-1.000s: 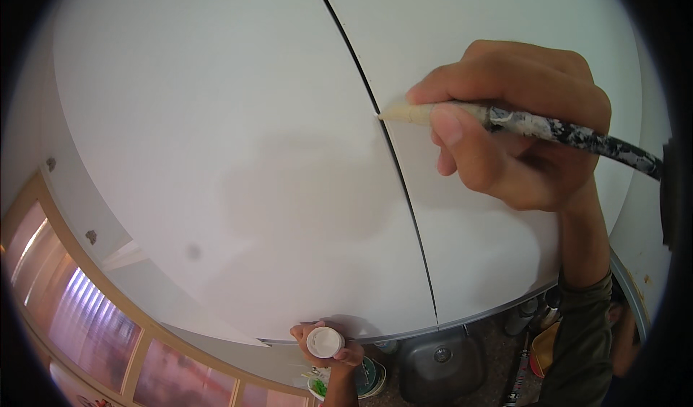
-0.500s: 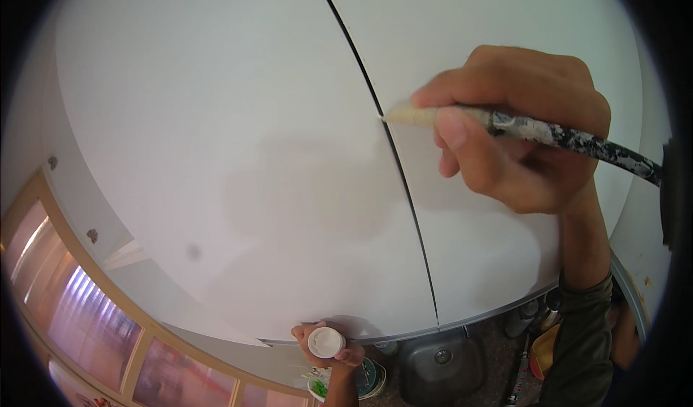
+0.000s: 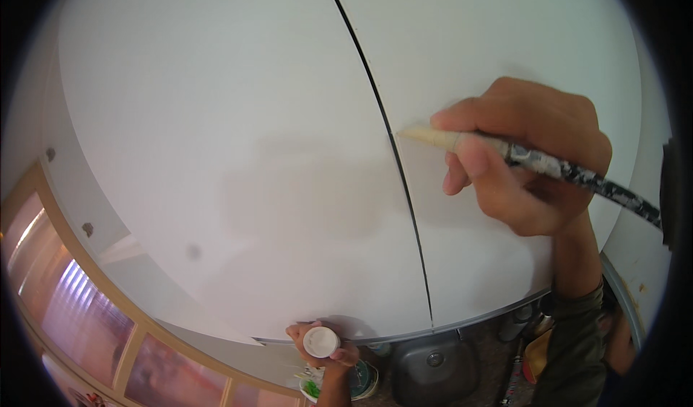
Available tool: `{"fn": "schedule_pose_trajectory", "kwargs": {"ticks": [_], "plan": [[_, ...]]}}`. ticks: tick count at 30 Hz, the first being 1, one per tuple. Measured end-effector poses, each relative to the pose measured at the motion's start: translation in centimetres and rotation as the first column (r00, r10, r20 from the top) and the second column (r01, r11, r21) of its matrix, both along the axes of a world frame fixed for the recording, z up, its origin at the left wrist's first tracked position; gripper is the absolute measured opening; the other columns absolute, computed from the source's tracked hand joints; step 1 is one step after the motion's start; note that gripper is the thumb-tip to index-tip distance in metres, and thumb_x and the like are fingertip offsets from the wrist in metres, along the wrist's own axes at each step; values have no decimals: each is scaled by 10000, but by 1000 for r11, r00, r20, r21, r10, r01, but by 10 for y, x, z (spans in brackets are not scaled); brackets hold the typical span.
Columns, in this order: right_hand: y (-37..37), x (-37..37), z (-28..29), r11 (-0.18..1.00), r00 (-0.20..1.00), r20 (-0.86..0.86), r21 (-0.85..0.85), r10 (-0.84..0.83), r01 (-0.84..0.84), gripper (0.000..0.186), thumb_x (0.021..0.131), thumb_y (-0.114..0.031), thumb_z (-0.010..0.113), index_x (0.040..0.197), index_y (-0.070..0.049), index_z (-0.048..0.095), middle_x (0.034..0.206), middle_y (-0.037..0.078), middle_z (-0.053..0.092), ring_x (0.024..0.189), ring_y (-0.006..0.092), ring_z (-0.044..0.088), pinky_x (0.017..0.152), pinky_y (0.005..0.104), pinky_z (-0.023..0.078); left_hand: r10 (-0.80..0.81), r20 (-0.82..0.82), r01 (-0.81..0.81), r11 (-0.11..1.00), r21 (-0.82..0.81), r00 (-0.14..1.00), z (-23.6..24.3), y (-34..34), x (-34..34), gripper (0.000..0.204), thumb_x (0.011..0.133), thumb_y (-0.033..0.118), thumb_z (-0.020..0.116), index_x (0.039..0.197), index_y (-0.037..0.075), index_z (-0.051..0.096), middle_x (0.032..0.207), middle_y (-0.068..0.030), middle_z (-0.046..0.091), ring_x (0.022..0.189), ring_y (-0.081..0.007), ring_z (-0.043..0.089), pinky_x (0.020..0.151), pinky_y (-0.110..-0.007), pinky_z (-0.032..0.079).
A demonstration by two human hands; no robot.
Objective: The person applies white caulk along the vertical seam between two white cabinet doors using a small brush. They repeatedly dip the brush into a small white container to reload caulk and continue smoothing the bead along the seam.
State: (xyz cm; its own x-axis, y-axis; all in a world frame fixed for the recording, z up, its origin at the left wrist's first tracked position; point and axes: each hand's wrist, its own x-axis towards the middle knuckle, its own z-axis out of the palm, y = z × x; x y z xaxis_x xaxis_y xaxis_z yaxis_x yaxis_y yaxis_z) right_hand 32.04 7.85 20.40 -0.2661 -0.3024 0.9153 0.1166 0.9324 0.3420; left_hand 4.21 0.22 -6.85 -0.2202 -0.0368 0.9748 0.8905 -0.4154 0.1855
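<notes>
The paintbrush lies across the right hand, pinched between thumb and fingertips just behind its pale bristle tip, which juts out to the left of the fingers and meets the dark seam between two white cabinet doors. The speckled black-and-white handle runs out of the grip to the right and downward, past the knuckles toward the picture's edge. The fingers are curled tight round the shaft, the thumb pressed on its near side.

The left cabinet door and the right cabinet door fill most of the view, their lower edge curving across the bottom.

Below that edge the left hand is closed about a small white round jar, its top facing the camera, held just under the left door and well apart from the brush. Further down, a steel sink lies on the counter, and wood-framed glass panels sit at lower left.
</notes>
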Motion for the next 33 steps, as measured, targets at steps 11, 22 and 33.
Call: {"fn": "schedule_pose_trajectory", "kwargs": {"ticks": [11, 22, 33], "plan": [[0, -2, 1, 999, 999, 16, 33, -39, 38, 168, 801, 15, 639, 945, 81, 694, 616, 99, 661, 513, 156, 670, 418, 210, 447, -43, 23, 42, 999, 27, 999, -2, 1, 0, 581, 998, 527, 408, 954, -52, 433, 898, -119, 389, 703, -169, 422, 536, -281, 325], [-1, -2, 1, 1000, 999, 42, 18, -24, 24, 175, 784, 35, 627, 937, 88, 692, 616, 108, 661, 503, 151, 663, 412, 218, 453, -17, 36, 16, 1000, 10, 999, 1, -1, 2, 612, 1004, 567, 379, 874, -28, 443, 833, -99, 408, 685, -171, 420, 547, -288, 335], [0, -2, 0, 1000, 999, 50, 3, -12, 11, 172, 758, 42, 624, 907, 91, 696, 632, 125, 671, 505, 155, 666, 425, 226, 478, 23, -11, -23, 999, -27, 1000, 2, -4, -1, 619, 1006, 565, 363, 879, -35, 446, 825, -100, 405, 658, -168, 415, 523, -282, 325]]}}
